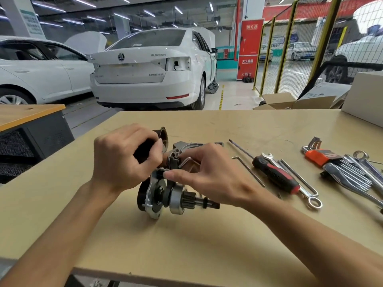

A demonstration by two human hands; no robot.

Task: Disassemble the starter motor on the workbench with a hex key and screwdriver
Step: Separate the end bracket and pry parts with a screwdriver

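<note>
Gripping: my left hand (122, 156) curls round the black cylindrical housing at 12 o'clock of the starter motor (165, 189).
Right hand (209, 175): I pinch a bent steel hex key (185, 161) against the motor.
Motor: mid-desk (186, 241), toothed pinion pointing to 3 o'clock.
Screwdriver (275, 175): ribbed red-black handle, at 3 o'clock.

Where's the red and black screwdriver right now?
In the head view, the screwdriver lies on the workbench to the right of the right hand, between a loose hex key and a spanner.
</note>
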